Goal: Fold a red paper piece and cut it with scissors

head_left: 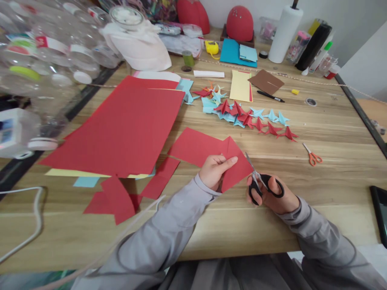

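Note:
My left hand pinches a folded piece of red paper, thumb on top. In my right hand is a pair of black-handled scissors, fingers through the loops and blades parted. The blades are at the right corner of the paper; whether they touch it I cannot tell. A flat red sheet lies on the table just behind my left hand. Left of my wrist are red paper strips and a crossed pair of red offcuts.
A stack of large red sheets covers the left of the table. Rows of red and blue folded paper cranes lie beyond my hands. Orange-handled scissors rest at right, a phone at the right edge. Plastic bottles crowd the left.

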`<move>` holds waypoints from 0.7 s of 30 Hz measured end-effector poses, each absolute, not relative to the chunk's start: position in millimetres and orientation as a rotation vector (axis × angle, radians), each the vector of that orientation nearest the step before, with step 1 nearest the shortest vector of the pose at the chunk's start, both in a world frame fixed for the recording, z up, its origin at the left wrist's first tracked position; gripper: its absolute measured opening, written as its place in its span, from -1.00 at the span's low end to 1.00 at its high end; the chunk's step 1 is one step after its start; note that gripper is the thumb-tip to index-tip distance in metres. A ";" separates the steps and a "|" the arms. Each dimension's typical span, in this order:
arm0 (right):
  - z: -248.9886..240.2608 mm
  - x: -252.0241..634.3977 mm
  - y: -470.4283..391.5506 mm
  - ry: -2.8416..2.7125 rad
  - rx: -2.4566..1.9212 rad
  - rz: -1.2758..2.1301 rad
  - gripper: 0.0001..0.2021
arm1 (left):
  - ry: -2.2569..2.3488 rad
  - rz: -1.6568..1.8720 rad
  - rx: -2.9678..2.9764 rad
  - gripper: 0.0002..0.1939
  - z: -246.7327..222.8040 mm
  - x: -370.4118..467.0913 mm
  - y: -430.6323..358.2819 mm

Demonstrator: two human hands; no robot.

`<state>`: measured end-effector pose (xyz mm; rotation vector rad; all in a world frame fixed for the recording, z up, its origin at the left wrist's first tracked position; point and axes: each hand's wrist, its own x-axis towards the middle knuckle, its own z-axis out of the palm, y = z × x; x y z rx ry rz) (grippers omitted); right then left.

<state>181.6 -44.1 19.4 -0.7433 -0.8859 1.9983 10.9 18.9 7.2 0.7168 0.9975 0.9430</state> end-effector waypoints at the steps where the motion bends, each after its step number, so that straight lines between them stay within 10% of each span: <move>1: 19.7 181.8 -44.2 -0.888 -0.749 2.002 -0.46 | 0.995 0.940 0.725 -0.56 7.1 10.7 18.9; 21: 23.5 181.9 -44.1 -0.956 -0.833 1.973 -0.47 | 1.020 1.003 0.782 -0.60 3.4 7.9 20.0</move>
